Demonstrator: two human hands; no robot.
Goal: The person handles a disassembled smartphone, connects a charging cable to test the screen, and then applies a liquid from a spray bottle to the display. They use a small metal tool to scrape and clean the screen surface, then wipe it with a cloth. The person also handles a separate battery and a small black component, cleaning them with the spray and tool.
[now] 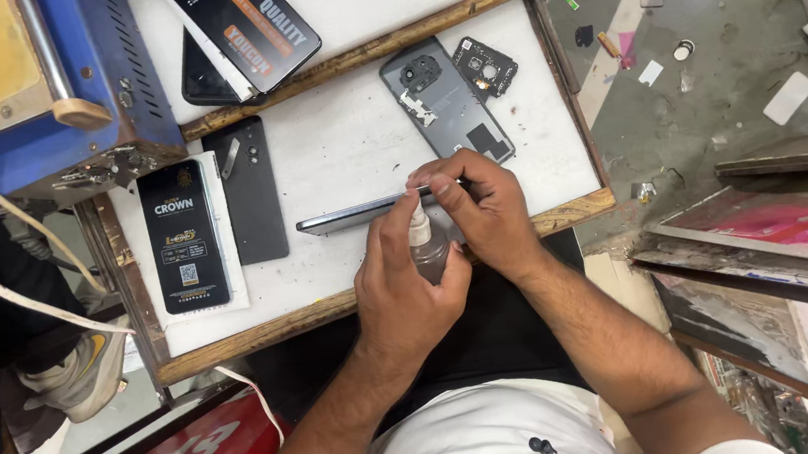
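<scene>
My left hand grips a small clear bottle with a white nozzle, held upright near the table's front edge. My right hand pinches the end of a thin dark phone that stands on its long edge on the white table. The bottle's nozzle sits right by the phone's end, between both hands. Behind the hands lies a grey phone back cover with its inside up, and a small black camera frame piece beside it.
A black flat package and a dark panel lie at the left. Another black package lies at the back over a dark phone. A blue machine stands at far left. Littered floor and boards are at the right.
</scene>
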